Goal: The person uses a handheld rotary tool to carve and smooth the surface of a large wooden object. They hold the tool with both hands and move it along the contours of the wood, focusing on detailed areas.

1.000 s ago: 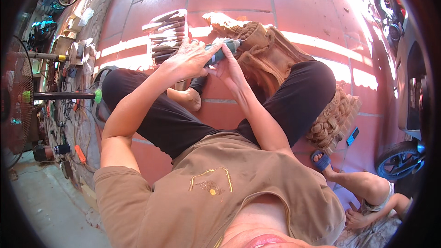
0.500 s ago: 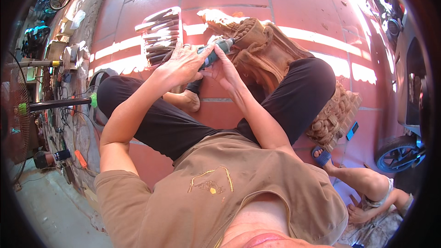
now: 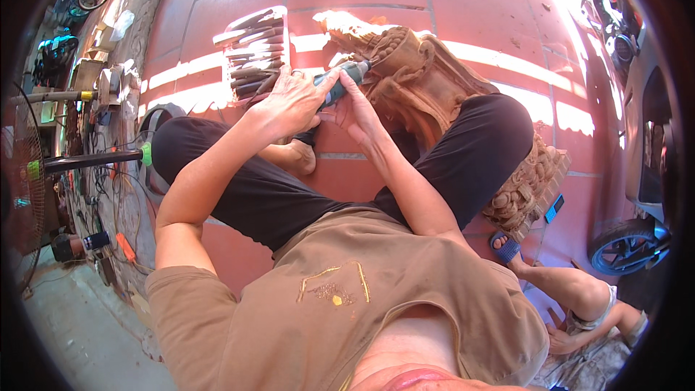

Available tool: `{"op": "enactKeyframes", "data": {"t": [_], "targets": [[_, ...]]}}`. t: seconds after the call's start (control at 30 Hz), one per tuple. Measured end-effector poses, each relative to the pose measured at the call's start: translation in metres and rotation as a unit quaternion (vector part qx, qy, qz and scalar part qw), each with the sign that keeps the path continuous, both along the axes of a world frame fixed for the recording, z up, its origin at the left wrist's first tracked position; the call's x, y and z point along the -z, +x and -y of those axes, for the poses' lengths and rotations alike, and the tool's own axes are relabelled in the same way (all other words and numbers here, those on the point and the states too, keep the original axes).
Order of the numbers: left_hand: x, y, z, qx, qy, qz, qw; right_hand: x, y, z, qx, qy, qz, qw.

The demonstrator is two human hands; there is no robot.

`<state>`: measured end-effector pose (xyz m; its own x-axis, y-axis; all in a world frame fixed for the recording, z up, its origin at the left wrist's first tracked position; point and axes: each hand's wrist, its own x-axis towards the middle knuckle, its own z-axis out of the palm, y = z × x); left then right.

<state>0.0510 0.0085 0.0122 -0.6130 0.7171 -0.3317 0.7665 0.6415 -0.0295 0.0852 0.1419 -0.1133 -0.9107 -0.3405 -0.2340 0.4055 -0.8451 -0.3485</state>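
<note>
Both hands are closed around a teal-green handheld power tool [image 3: 354,71], which looks like a small straight grinder. Its dark tip points right and reaches the beaded edge of a carved brown wooden piece [image 3: 427,72]. My left hand [image 3: 289,103] wraps the tool from the left and partly covers it. On the other side, my right hand [image 3: 353,112] grips its body with the thumb up near the front. The carving lies on the floor, leaning by my right knee. What the tip does to the wood is too small to make out.
A tray [image 3: 284,18] of several carving chisels lies left of the carving. A second carved block [image 3: 528,185] and a phone [image 3: 554,208] are by my right thigh. Another person's sandalled foot [image 3: 505,246] is close by. A fan [image 3: 29,174] stands left, a motorbike wheel [image 3: 630,246] right.
Both hands keep the same grip on the tool, and its tip stays by the carving's beaded edge. The whole view has shifted very slightly.
</note>
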Motion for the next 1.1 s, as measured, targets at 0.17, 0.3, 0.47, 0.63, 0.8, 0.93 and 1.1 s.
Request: {"op": "enactKeyframes", "data": {"t": [0.17, 0.3, 0.47, 0.63, 0.8, 0.93, 1.1], "targets": [[0.0009, -0.0005, -0.0011, -0.005, -0.013, 0.010, 1.000, -0.0022, 0.0011, -0.0006, 0.002, 0.008, 0.005, 1.000], [0.0003, -0.0002, -0.0017, -0.002, -0.010, 0.006, 1.000, -0.0036, 0.0027, 0.0003, 0.005, 0.037, -0.003, 0.999], [0.0014, 0.0004, -0.0002, 0.001, -0.007, -0.002, 1.000, -0.0041, 0.0022, 0.0009, 0.005, 0.031, -0.006, 0.999], [-0.0059, 0.0017, -0.0046, -0.021, -0.006, 0.041, 0.999, -0.0007, 0.0010, 0.0014, 0.005, 0.031, -0.002, 1.000], [-0.0044, 0.0021, -0.0031, -0.022, 0.000, 0.040, 0.999, -0.0011, 0.0007, 0.0023, 0.010, 0.028, 0.004, 1.000], [-0.0036, 0.0020, -0.0039, -0.016, -0.008, 0.016, 1.000, -0.0012, 0.0013, 0.0009, 0.010, 0.029, 0.000, 1.000], [-0.0010, 0.0012, -0.0015, -0.010, 0.002, 0.015, 1.000, -0.0010, 0.0018, 0.0008, 0.006, 0.029, -0.002, 1.000]]}}
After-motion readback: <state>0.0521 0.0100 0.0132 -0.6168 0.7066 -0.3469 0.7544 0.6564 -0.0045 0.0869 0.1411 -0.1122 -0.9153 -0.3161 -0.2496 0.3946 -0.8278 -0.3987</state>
